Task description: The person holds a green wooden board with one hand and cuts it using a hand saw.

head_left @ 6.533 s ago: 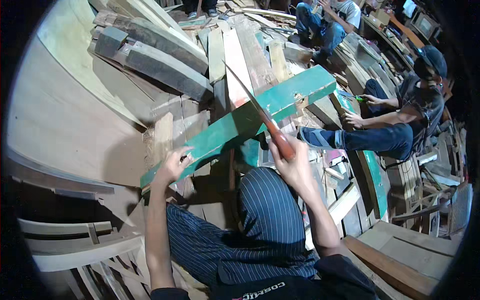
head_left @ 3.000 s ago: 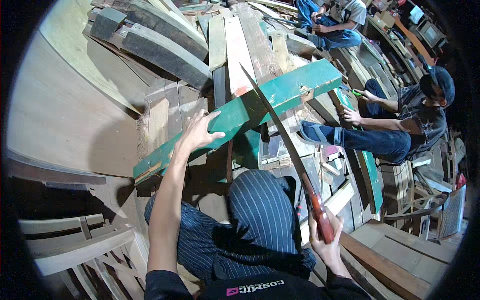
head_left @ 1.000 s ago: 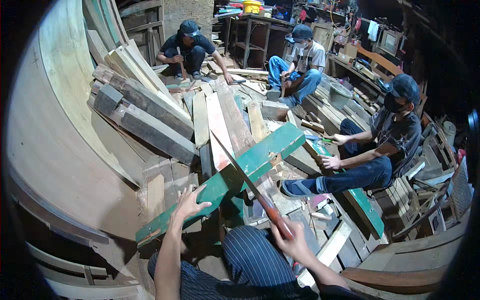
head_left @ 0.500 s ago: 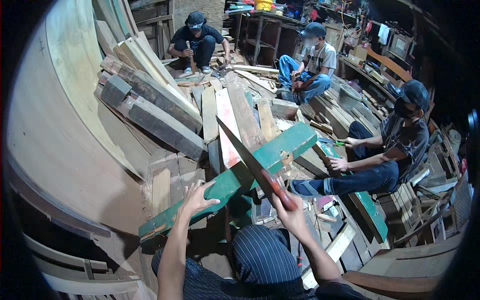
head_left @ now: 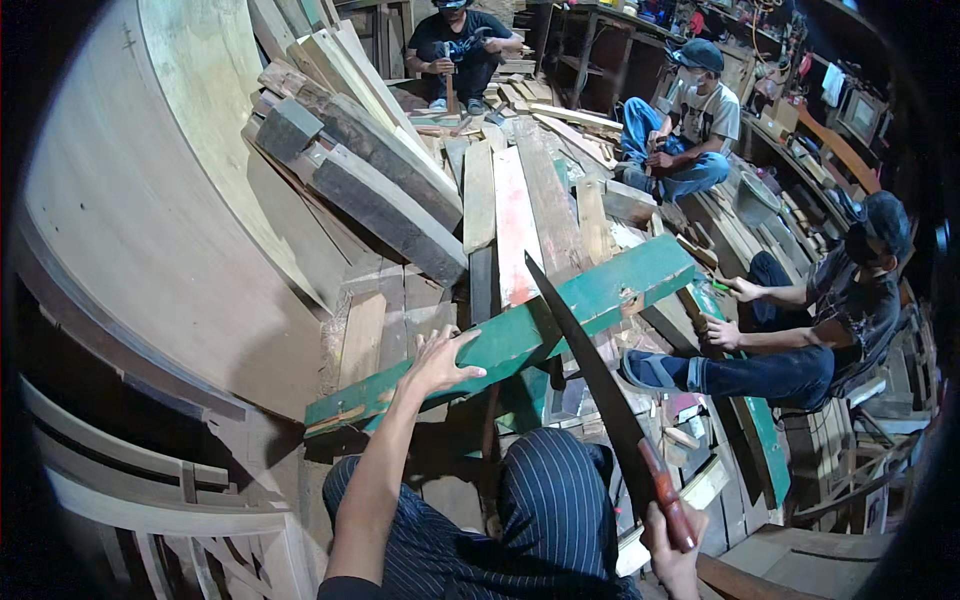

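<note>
A chipped green wooden beam (head_left: 650, 280) lies slantwise over other planks, just beyond my striped trouser knee. My left hand (head_left: 442, 360) rests on its left half, fingers spread across the upper face. My right hand (head_left: 668, 535) grips the reddish wooden handle (head_left: 668, 495) of a handsaw low at the right. The long dark blade (head_left: 592, 365) runs up from the handle across the beam right of my left hand, its tip above the beam. Whether the teeth sit in a cut, I cannot tell.
Co-workers sit or squat at the right (head_left: 830, 330), upper right (head_left: 700, 135) and back (head_left: 450, 60) among loose planks (head_left: 515, 225). Curved plywood panels (head_left: 160, 280) stand at the left beside stacked dark timbers (head_left: 380, 220). A cluttered bench (head_left: 590, 30) is behind; wooden frames (head_left: 150, 510) fill the lower left.
My right hand has drawn the saw back toward the lower right since half a second ago. My left hand has moved right along the beam since the oldest frame. The view has shifted.
</note>
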Available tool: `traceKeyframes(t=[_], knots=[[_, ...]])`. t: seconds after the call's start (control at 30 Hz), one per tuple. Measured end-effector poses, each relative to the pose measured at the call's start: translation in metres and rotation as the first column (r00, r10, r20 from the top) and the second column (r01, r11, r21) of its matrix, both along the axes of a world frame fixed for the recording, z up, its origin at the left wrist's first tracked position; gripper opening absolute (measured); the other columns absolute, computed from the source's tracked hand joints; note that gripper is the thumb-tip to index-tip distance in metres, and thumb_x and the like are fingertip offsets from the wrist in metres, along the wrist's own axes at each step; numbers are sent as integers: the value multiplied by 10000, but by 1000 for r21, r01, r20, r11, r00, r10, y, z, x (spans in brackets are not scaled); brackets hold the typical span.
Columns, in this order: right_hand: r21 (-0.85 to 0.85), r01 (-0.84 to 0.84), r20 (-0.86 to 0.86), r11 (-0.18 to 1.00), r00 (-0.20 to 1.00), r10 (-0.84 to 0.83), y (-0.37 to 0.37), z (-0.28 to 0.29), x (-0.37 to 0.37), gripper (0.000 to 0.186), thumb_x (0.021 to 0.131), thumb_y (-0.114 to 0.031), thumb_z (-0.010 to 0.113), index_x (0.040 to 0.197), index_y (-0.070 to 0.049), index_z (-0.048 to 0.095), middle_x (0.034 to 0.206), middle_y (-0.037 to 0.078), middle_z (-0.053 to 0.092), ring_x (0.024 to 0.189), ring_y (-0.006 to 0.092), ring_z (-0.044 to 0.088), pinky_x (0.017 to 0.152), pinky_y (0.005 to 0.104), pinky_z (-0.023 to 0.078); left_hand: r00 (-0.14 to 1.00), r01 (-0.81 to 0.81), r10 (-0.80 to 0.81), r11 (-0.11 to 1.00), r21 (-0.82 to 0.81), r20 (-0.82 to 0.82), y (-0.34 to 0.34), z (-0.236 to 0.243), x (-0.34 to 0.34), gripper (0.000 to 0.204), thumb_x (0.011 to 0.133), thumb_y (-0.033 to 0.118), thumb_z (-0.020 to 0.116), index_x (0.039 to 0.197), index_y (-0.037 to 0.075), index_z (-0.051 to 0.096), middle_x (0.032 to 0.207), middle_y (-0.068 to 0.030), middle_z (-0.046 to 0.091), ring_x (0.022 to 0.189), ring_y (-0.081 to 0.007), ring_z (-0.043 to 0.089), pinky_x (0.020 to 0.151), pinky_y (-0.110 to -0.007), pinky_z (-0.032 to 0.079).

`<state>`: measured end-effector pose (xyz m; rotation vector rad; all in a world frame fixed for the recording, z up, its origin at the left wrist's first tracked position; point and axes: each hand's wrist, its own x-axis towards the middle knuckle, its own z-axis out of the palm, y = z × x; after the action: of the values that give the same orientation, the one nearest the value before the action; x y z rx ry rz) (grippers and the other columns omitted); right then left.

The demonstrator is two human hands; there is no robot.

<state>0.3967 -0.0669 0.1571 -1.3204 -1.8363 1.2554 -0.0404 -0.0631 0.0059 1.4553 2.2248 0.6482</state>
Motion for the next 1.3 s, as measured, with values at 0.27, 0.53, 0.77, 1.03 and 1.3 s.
traceKeyframes(t=[0.27, 0.53, 0.77, 1.03, 1.3], knots=[[235, -98, -213, 967, 966, 149, 104, -50, -130, 162, 932, -112, 658, 850, 25, 632, 593, -2, 471, 588, 71, 443, 521, 284, 363, 997, 26, -27, 1000, 10, 75, 3, -9, 1, 887, 677, 532, 809, 1454, 248, 487, 1485, -243, 399, 1402, -438, 344, 1150, -674, 159], [24, -76, -68, 997, 995, 77, 28, -9, -38, 124, 939, -75, 640, 859, 19, 650, 577, -11, 528, 506, 81, 482, 480, 284, 363, 999, -24, 25, 999, 35, -31, -2, 2, -9, 863, 683, 545, 808, 1430, 235, 506, 1369, -208, 495, 1339, -420, 423, 1125, -668, 216], [173, -122, 121, 977, 987, 102, 10, 12, -28, 78, 896, -26, 644, 937, 40, 652, 595, 50, 544, 560, 58, 498, 514, 268, 397, 999, 7, -9, 999, -39, -35, 2, 3, -3, 848, 692, 522, 815, 1426, 229, 507, 1454, -198, 458, 1372, -415, 394, 1105, -669, 222], [208, -128, -197, 970, 966, 169, 137, -49, -144, 257, 925, -161, 667, 794, 44, 584, 593, 53, 462, 562, 90, 412, 509, 325, 356, 999, 33, -33, 999, 5, -6, 16, 9, 5, 841, 700, 508, 816, 1429, 223, 508, 1414, -184, 481, 1362, -396, 413, 1123, -649, 219], [134, -78, 105, 988, 992, 64, 8, 3, -2, 132, 903, -49, 655, 997, 42, 672, 616, 68, 572, 534, 105, 517, 531, 278, 405, 1000, 0, 1, 996, -92, 21, 1, 22, 3, 845, 713, 477, 815, 1452, 241, 478, 1516, -222, 378, 1426, -413, 330, 1137, -695, 150]])
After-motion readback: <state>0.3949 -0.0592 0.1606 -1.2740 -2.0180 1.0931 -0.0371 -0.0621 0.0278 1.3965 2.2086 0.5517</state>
